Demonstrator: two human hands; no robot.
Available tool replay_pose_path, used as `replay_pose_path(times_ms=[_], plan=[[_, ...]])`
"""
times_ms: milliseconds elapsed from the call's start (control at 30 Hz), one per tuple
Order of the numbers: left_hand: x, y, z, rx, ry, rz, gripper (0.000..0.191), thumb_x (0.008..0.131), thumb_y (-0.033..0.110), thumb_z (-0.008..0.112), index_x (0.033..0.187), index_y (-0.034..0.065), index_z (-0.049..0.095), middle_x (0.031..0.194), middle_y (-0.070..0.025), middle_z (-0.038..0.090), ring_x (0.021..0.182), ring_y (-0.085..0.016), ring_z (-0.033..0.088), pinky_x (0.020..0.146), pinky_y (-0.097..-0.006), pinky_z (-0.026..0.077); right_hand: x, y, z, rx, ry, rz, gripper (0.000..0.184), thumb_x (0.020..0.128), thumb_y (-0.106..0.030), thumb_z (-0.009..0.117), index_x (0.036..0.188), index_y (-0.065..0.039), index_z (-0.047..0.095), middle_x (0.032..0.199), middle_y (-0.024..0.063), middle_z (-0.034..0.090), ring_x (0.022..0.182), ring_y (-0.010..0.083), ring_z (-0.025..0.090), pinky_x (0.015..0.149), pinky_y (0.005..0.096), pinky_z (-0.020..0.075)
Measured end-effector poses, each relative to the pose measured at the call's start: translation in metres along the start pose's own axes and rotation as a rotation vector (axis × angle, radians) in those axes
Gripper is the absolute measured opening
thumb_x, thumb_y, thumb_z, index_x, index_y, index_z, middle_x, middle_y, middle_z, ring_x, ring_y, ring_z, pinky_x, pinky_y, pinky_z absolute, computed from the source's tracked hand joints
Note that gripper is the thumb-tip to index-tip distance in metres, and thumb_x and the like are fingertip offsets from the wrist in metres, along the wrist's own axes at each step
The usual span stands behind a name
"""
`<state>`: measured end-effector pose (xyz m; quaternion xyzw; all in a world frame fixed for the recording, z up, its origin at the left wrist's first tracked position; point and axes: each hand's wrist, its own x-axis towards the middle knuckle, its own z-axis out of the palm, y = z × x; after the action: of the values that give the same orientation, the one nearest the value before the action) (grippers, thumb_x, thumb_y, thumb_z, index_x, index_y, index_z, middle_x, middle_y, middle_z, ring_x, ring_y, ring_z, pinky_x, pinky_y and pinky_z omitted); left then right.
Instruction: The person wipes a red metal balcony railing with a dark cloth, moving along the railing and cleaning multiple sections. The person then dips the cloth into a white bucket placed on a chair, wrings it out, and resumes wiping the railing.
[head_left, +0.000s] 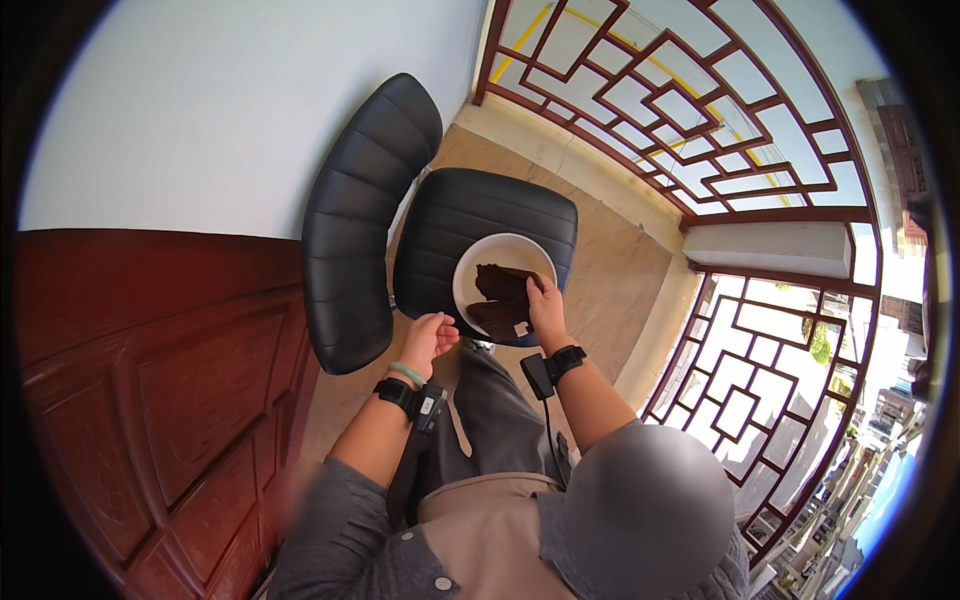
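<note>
My right hand (546, 309) grips a dark brown cloth garment (504, 289) by its right end, over the near right rim of a white round basin (459, 274). The fabric has a ragged-looking upper edge and a small pale tag at its lower end, and part of it hangs inside the basin. Beneath the basin is the padded seat (431, 232) of a black chair. My left hand (431, 339) is held left of the basin, apart from it, with fingers loosely bent and nothing in them.
The chair's black backrest (367, 210) stands on the left by a white wall (187, 112) and a red-brown panelled door (210, 405). Lattice railings (735, 382) bound the tiled floor (600, 270) on the right. A cable (550, 431) hangs from my right wrist device.
</note>
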<state>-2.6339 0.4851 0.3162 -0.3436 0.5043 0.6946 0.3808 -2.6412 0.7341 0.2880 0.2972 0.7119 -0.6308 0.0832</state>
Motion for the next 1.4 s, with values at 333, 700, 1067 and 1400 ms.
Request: replay_pose_path(times_ms=[333, 700, 1067, 1400], plan=[[0.078, -0.031, 0.045, 0.051, 0.049, -0.154, 0.027, 0.103, 0.033, 0.052, 0.108, 0.01, 0.064, 0.097, -0.0029, 0.07, 0.087, -0.014, 0.067, 0.077, -0.0279, 0.052, 0.072, 0.07, -0.012, -1.082, -0.149, -0.407, 0.057, 0.088, -0.011, 0.062, 0.143, -0.018, 0.05, 0.155, 0.0154, 0.037, 0.14, 0.0357, 0.038, 0.113, 0.0478, 0.0329], [0.116, -0.054, 0.077, 0.052, 0.125, -0.249, 0.065, 0.099, 0.042, 0.057, 0.156, 0.0234, 0.03, 0.16, -0.0076, 0.03, 0.135, -0.034, 0.044, 0.108, -0.0502, 0.036, 0.082, 0.116, 0.011, -1.254, -0.362, -0.402, 0.06, 0.094, -0.02, 0.054, 0.151, -0.014, 0.038, 0.162, 0.0177, 0.024, 0.149, 0.0368, 0.023, 0.116, 0.0572, 0.024], [0.145, -0.068, 0.087, -0.189, 0.15, -0.363, 0.069, 0.096, 0.059, 0.053, 0.152, 0.0231, 0.034, 0.156, -0.0106, 0.032, 0.139, -0.034, 0.037, 0.108, -0.0609, 0.031, 0.074, 0.112, 0.028, -0.249, -0.096, 0.187, 0.039, 0.082, -0.003, 0.073, 0.118, -0.002, 0.06, 0.119, 0.0172, 0.06, 0.106, 0.0292, 0.061, 0.091, 0.0378, 0.0506], [0.18, -0.096, 0.051, -0.474, -0.022, -0.096, 0.035, 0.102, 0.034, 0.053, 0.12, 0.005, 0.06, 0.116, -0.0102, 0.063, 0.108, -0.023, 0.06, 0.093, -0.0357, 0.05, 0.018, 0.048, 0.029, 0.123, -0.459, 0.011, 0.013, 0.095, -0.013, 0.065, 0.093, -0.001, 0.063, 0.083, 0.0083, 0.065, 0.079, 0.0137, 0.059, 0.074, 0.0311, 0.0496]])
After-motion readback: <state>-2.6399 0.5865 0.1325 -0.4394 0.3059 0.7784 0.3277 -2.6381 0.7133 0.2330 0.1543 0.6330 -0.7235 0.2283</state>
